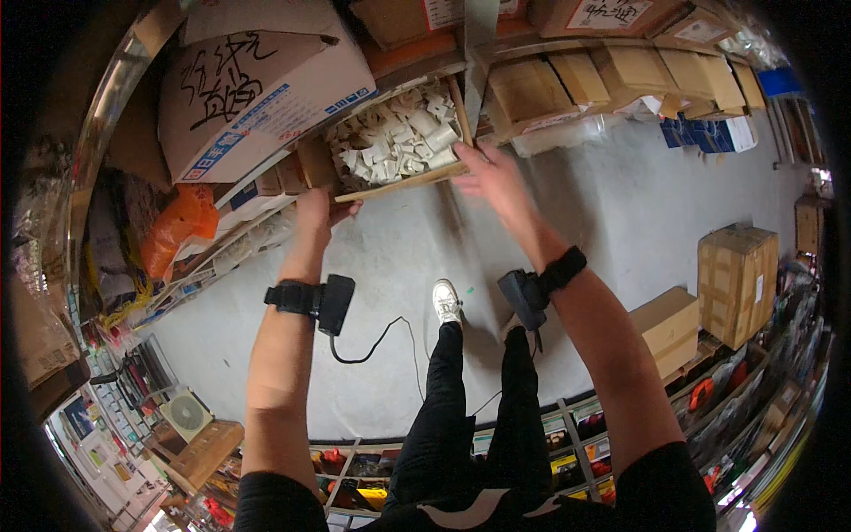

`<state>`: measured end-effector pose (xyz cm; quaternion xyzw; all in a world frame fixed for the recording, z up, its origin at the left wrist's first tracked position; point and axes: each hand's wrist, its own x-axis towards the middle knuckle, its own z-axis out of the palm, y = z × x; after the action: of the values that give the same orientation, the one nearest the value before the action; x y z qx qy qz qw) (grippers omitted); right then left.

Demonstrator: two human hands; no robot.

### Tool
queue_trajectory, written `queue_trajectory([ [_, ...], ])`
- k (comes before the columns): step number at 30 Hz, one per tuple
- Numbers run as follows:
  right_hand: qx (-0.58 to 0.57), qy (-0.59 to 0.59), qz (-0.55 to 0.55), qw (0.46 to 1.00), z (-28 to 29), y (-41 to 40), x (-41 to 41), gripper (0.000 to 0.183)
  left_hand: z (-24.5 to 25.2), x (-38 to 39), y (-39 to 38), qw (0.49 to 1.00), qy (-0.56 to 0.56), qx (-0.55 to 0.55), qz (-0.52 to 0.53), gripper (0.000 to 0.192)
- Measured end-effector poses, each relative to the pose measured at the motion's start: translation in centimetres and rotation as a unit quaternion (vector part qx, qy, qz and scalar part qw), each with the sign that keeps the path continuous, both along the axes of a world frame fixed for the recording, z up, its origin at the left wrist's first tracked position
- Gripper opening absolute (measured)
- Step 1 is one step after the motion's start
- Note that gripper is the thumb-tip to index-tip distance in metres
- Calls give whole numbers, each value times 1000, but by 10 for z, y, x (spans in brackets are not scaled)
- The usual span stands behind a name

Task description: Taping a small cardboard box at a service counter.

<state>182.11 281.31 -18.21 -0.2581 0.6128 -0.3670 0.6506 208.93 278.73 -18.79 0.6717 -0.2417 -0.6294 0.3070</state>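
An open cardboard box (405, 183) full of small white plastic pipe fittings (399, 136) sits at the front of a shelf, its near edge jutting over the floor. My left hand (319, 211) is at its near left corner, with fingers reaching below the front edge. At the near right corner, my right hand (492, 179) lays a finger over the rim while other fingers hang lower, blurred. Both hands appear to hold the box, though their undersides are hidden. Each wrist wears a black strap with a small black device.
A large white carton (266, 100) with handwriting stands to the left, above an orange plastic bag (179, 229). Several brown boxes (532, 90) line the shelf on the right. A metal upright (480, 60) rises behind the fittings box. Taped cartons (738, 286) stand lower right; a thin cable (372, 349) trails near my legs.
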Motion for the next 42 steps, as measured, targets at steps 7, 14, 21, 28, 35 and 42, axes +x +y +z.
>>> queue_trajectory([
  [7, -7, -203, -25, 979, 0, -13, -16, 54, 7, -13, -6, 997, 25, -18, 73, 25],
  [14, -94, -274, -121, 950, -19, -15, -14, 51, 2, -12, -30, 986, 77, -108, 101, 17],
  [21, -60, -250, -89, 962, -56, 54, -32, 44, -12, -14, -30, 980, 64, -100, 160, 29],
  [28, 140, -214, -170, 952, -139, 258, -145, 38, 6, -70, 12, 965, 246, -39, 78, 52],
  [35, 246, -12, -268, 931, -82, 411, -182, 40, 0, -114, -38, 862, 401, 79, 299, 44],
  [42, 260, -69, -333, 904, -89, 475, -181, 38, -25, -118, -45, 816, 432, 57, 381, 38],
])
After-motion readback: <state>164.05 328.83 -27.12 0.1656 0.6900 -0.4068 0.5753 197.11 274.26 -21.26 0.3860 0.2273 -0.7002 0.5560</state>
